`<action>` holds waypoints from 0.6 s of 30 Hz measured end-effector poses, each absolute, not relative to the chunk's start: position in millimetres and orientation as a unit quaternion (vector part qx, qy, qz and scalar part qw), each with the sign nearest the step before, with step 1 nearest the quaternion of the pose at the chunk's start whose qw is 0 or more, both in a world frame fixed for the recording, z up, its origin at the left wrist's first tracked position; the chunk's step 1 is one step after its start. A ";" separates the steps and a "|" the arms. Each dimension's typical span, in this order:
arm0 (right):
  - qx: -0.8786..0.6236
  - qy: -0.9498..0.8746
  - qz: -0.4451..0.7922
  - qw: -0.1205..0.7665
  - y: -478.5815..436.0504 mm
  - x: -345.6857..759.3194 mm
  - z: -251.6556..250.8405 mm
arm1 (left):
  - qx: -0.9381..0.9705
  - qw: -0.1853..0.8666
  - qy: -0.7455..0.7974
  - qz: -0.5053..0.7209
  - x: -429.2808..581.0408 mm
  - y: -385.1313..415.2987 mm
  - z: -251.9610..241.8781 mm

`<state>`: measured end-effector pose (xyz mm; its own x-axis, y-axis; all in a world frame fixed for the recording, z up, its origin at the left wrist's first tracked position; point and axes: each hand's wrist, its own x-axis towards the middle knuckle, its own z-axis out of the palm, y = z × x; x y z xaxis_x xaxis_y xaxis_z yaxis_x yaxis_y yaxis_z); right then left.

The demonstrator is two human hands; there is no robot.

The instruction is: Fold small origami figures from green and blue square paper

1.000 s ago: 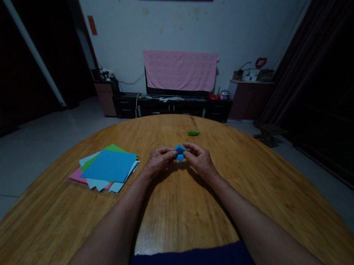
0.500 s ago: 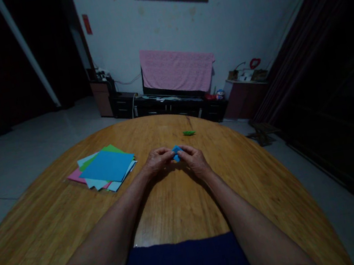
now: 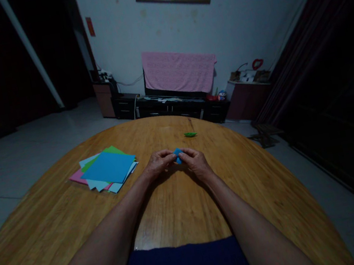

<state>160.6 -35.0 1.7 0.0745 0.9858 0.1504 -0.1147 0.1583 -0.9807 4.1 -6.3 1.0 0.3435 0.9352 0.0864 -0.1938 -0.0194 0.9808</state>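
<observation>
A small folded piece of blue paper [image 3: 178, 155] is held up between both hands over the middle of the table. My left hand [image 3: 159, 161] pinches its left side, and my right hand [image 3: 197, 161] pinches its right side, with the thumbs close together. The fingers cover part of the paper, so its exact folds are hidden. Beyond my hands, a little to the right, lies a small green folded paper piece [image 3: 190, 134]. A fanned stack of coloured sheets [image 3: 110, 166] lies left of my hands, a blue sheet on top with green, pink and pale blue ones beneath.
The round wooden table [image 3: 255, 192] fills the foreground. Past its far edge are a low black cabinet [image 3: 183, 109] and a screen draped with a pink cloth [image 3: 180, 71]. A small wooden stool [image 3: 263, 134] is on the floor at the right.
The blue paper between my fingers looks narrower, and its visible outline has changed slightly. Both hands keep their pinch. The whole view has shifted a little.
</observation>
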 end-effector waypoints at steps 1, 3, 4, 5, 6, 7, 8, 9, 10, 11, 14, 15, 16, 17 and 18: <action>-0.449 -0.498 0.466 0.577 -36.2 159.9 3.6 | 0.539 0.617 0.337 0.464 4.9 -6.1 0.4; -0.455 -0.513 0.454 0.569 -38.6 158.5 6.7 | 0.518 0.635 0.330 0.469 6.5 -6.4 -0.7; -0.455 -0.518 0.449 0.568 -39.4 158.1 7.7 | 0.509 0.642 0.328 0.470 6.9 -6.5 -1.2; -0.452 -0.522 0.449 0.567 -39.9 158.1 8.2 | 0.503 0.647 0.327 0.471 7.0 -6.5 -1.5; -0.447 -0.524 0.454 0.566 -39.9 158.5 8.1 | 0.499 0.649 0.326 0.472 6.6 -6.2 -1.7; -0.442 -0.523 0.460 0.565 -39.4 159.3 7.5 | 0.498 0.649 0.325 0.475 5.8 -5.5 -1.8; -0.437 -0.521 0.466 0.565 -38.6 160.5 6.6 | 0.497 0.646 0.326 0.480 4.7 -4.4 -1.8; -0.435 -0.517 0.468 0.570 -37.3 161.8 5.5 | 0.495 0.641 0.329 0.485 3.4 -3.1 -1.6; -0.436 -0.512 0.462 0.578 -36.0 163.1 4.4 | 0.495 0.634 0.335 0.491 2.0 -1.6 -1.2; -0.439 -0.510 0.447 0.589 -34.6 164.3 3.5 | 0.496 0.625 0.343 0.495 0.7 0.0 -0.9; -0.451 -0.523 0.389 0.610 -32.3 165.8 2.6 | 0.506 0.603 0.361 0.501 -2.4 3.1 0.3; -0.453 -0.531 0.375 0.610 -32.3 165.6 2.8 | 0.510 0.600 0.362 0.499 -3.0 3.4 0.6; -0.455 -0.539 0.364 0.608 -32.8 165.2 3.1 | 0.512 0.599 0.361 0.499 -3.3 3.3 0.9; -0.458 -0.545 0.355 0.606 -33.4 164.7 3.3 | 0.514 0.599 0.359 0.498 -3.4 3.0 1.2; -0.461 -0.549 0.350 0.604 -34.2 164.3 3.4 | 0.515 0.600 0.357 0.496 -3.3 2.4 1.5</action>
